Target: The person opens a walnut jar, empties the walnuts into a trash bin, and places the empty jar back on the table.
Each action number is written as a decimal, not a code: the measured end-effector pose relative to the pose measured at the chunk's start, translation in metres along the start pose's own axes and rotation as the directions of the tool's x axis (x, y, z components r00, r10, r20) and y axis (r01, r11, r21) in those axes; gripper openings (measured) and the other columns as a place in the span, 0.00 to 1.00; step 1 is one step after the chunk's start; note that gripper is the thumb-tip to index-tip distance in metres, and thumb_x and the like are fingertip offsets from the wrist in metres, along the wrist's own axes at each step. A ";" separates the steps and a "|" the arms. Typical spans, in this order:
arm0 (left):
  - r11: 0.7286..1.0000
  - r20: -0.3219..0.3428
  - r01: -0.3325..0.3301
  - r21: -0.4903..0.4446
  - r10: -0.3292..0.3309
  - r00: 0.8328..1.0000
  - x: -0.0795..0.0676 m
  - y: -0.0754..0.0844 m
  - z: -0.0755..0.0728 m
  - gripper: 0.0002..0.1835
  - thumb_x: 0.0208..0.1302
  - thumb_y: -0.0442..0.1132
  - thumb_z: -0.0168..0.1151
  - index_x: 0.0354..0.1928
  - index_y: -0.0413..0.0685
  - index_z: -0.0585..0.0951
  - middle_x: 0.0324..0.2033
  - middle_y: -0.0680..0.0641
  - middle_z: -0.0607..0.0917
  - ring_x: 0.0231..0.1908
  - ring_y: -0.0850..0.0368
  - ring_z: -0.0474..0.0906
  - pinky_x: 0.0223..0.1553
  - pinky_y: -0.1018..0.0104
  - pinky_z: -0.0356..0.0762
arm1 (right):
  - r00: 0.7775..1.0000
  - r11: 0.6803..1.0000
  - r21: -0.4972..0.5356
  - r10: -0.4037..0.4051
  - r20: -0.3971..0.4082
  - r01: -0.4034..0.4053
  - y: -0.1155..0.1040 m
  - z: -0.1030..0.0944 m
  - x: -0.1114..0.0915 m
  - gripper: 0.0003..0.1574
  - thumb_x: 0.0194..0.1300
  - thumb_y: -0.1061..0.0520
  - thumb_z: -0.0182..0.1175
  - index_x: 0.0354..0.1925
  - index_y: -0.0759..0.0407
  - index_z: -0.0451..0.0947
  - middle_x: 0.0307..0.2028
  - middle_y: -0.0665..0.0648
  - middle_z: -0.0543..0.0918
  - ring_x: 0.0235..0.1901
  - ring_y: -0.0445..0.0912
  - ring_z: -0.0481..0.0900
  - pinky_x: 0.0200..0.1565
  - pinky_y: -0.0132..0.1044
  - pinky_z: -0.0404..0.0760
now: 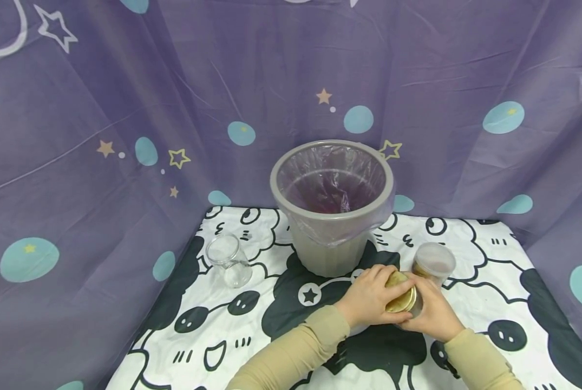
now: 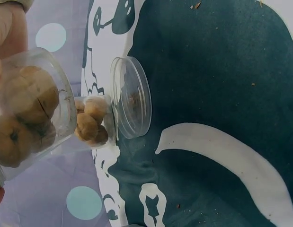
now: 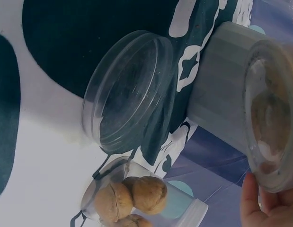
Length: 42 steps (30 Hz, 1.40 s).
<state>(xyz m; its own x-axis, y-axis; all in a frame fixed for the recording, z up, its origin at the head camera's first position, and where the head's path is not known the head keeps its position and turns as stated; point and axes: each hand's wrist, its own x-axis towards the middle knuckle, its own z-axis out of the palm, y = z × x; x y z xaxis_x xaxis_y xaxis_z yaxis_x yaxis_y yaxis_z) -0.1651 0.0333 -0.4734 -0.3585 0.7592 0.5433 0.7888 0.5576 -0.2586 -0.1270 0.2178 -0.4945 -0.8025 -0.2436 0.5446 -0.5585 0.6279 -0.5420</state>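
Observation:
A clear jar of walnuts (image 2: 30, 101) is held up between both hands over the table. My left hand (image 1: 372, 297) grips its gold lid (image 1: 401, 295) from the left in the head view. The right hand (image 1: 434, 310) is curled round the jar body from the other side. Below the held jar, a clear shallow round lid (image 3: 129, 90) lies on the cloth; the hands mostly hide it in the head view. Just beyond the right hand stands a second jar of walnuts (image 3: 132, 196), topped with a whitish lid (image 1: 436, 259).
A grey bin (image 1: 329, 254) with a clear liner stands at the back middle of the table. To its left is a clear empty jar (image 1: 229, 260). Patterned cloth (image 1: 252, 346) covers the table, and a purple curtain (image 1: 291, 81) hangs behind. Small brown crumbs (image 2: 197, 5) lie on the cloth.

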 end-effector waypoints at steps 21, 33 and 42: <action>0.999 -0.042 0.001 -0.045 -0.003 0.999 -0.004 -0.003 0.001 0.35 0.55 0.70 0.54 0.62 0.62 0.74 0.49 0.48 0.77 0.46 0.57 0.74 0.46 0.70 0.77 | 0.993 1.000 0.017 -0.007 0.118 0.005 0.001 -0.001 0.000 0.63 0.20 0.54 0.83 0.59 0.62 0.67 0.49 0.60 0.77 0.48 0.37 0.70 0.49 0.18 0.66; 0.994 0.053 0.050 -0.101 -0.045 0.998 -0.005 -0.005 0.001 0.35 0.56 0.67 0.57 0.64 0.63 0.71 0.50 0.47 0.75 0.47 0.57 0.73 0.41 0.69 0.79 | 0.990 0.999 -0.033 0.032 0.137 -0.027 0.000 0.002 0.004 0.58 0.24 0.55 0.82 0.56 0.61 0.67 0.44 0.58 0.82 0.39 0.43 0.79 0.39 0.38 0.81; 0.994 0.049 0.077 -0.073 -0.073 0.996 -0.005 -0.006 0.003 0.28 0.59 0.61 0.56 0.60 0.61 0.75 0.46 0.45 0.76 0.43 0.56 0.74 0.37 0.66 0.79 | 0.985 0.995 -0.023 0.103 0.140 -0.101 -0.004 0.008 0.006 0.56 0.27 0.53 0.81 0.57 0.61 0.68 0.44 0.58 0.82 0.38 0.45 0.79 0.39 0.40 0.81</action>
<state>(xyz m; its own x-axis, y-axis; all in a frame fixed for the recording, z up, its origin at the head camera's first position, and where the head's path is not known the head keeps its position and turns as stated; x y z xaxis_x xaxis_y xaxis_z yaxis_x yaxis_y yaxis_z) -0.1693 0.0270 -0.4770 -0.4392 0.7318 0.5211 0.7935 0.5880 -0.1569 -0.1315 0.2075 -0.4940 -0.8773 -0.2789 0.3905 -0.4697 0.6659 -0.5796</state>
